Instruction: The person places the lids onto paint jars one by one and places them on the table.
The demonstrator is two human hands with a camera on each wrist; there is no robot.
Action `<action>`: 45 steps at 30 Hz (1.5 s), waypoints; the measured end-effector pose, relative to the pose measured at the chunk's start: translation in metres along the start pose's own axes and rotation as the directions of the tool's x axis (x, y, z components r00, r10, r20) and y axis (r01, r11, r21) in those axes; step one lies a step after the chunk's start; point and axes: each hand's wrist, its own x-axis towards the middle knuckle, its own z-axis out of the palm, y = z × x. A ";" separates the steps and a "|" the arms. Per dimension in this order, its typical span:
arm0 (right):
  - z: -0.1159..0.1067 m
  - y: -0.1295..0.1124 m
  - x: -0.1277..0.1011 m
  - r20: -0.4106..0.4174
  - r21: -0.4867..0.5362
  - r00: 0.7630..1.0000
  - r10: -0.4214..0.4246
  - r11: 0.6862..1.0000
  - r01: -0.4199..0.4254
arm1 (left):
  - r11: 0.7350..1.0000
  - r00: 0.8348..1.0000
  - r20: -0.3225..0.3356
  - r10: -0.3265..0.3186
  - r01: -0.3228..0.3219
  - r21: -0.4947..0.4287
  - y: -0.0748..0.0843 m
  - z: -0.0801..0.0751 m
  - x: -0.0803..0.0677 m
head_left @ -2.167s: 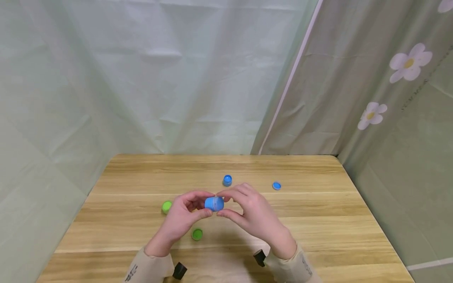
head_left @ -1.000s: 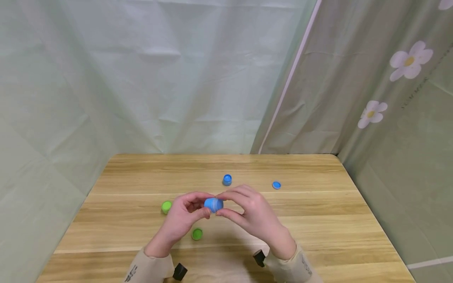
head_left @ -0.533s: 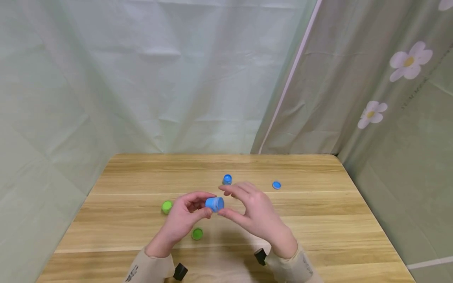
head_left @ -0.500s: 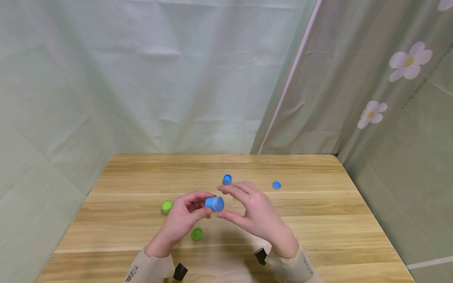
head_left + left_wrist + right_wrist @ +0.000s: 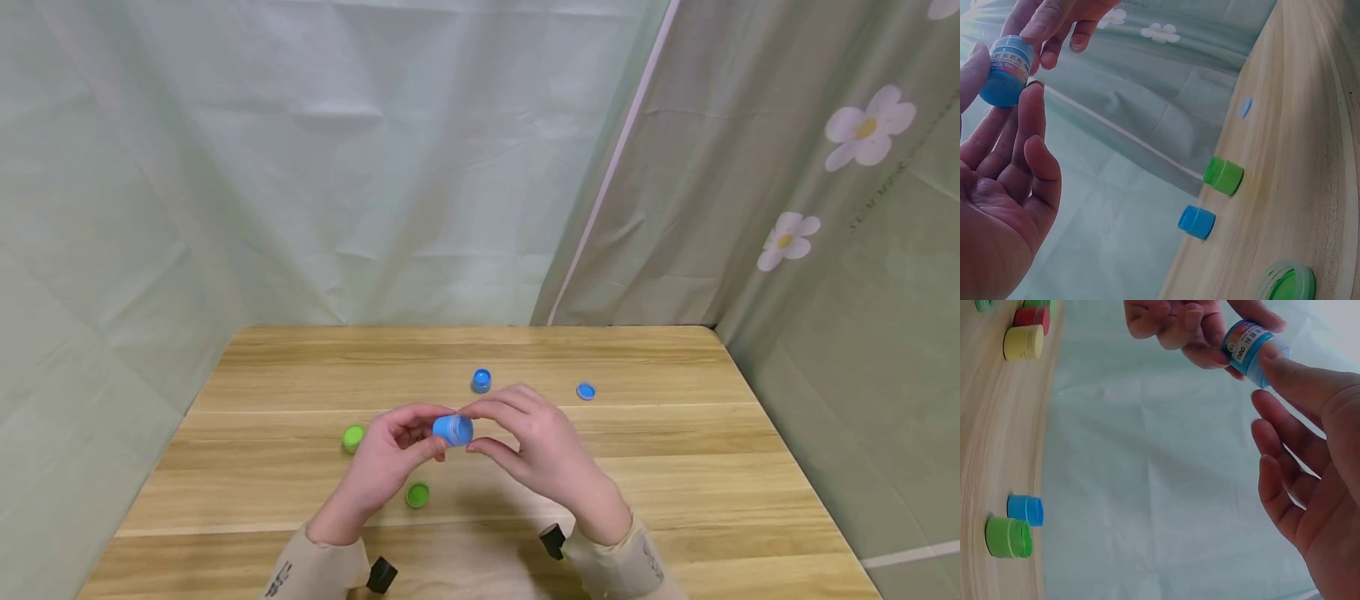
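Left hand (image 5: 382,468) pinches the blue jar (image 5: 453,429) between thumb and fingertips, held off the table (image 5: 675,467), level with both hands and between them. Right hand (image 5: 543,454) meets it from the other side, thumb below and forefinger above, gripping the jar's right end. Both hands closed on the same jar; the rest of each hand's fingers loosely curled.

Left of the left hand: a green pot (image 5: 352,437) on the table. Just under the left wrist: a green lid (image 5: 417,495), open side up. Beyond the right hand's fingers: a blue pot (image 5: 482,380). Further right, well apart: a blue lid (image 5: 586,391), lying flat.

Hard to make out: the seam between jar and cap is hidden under the fingertips in the head view. The left wrist view shows a label band round the jar (image 5: 1005,70); print unreadable. The right wrist view shows the label too (image 5: 1249,346), with a yellow pot (image 5: 1023,342) and a red pot (image 5: 1032,315) at the frame edge, partly cut off; these are not seen in the head view.

Jar's long axis lies roughly horizontal, running hand to hand, left to right. Which end carries the cap: cannot tell.
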 end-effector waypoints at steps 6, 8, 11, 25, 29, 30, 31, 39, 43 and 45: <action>0.001 -0.002 0.000 -0.001 -0.011 0.998 0.070 0.998 -0.070 | 1.000 1.000 -0.008 -0.009 0.009 0.023 0.001 0.000 0.000; 0.002 -0.002 -0.001 0.011 -0.017 0.994 0.105 0.994 -0.105 | 1.000 1.000 -0.007 -0.002 0.002 0.031 0.001 0.000 0.000; 0.002 -0.002 -0.003 0.041 -0.013 0.988 0.149 0.989 -0.149 | 0.999 1.000 -0.007 0.004 -0.004 0.043 0.001 0.000 0.000; 0.001 0.000 0.001 0.039 0.011 0.999 -0.029 1.000 0.029 | 0.998 1.000 -0.009 0.013 -0.013 0.061 0.002 -0.001 0.001; 0.002 -0.001 0.000 0.023 0.003 1.000 0.005 1.000 -0.005 | 0.996 1.000 -0.022 0.005 -0.003 0.091 0.002 0.000 0.000; 0.002 -0.001 0.000 0.019 0.001 1.000 0.018 1.000 -0.018 | 0.995 1.000 -0.026 0.004 -0.002 0.100 0.003 0.000 0.000; 0.003 -0.001 0.000 0.015 -0.001 0.999 0.032 0.999 -0.032 | 0.994 1.000 -0.029 0.000 0.003 0.106 0.003 0.000 0.000; 0.009 -0.003 -0.001 -0.022 -0.036 0.993 0.119 0.992 -0.120 | 0.993 0.999 -0.045 -0.022 0.027 0.119 0.005 0.002 0.000; 0.011 -0.005 -0.002 -0.011 -0.049 0.988 0.156 0.986 -0.156 | 0.991 0.999 -0.052 -0.016 0.023 0.129 0.003 0.002 0.000; 0.012 -0.005 -0.002 -0.004 -0.048 0.985 0.170 0.984 -0.170 | 0.991 0.998 -0.056 -0.007 0.015 0.136 0.002 0.002 0.000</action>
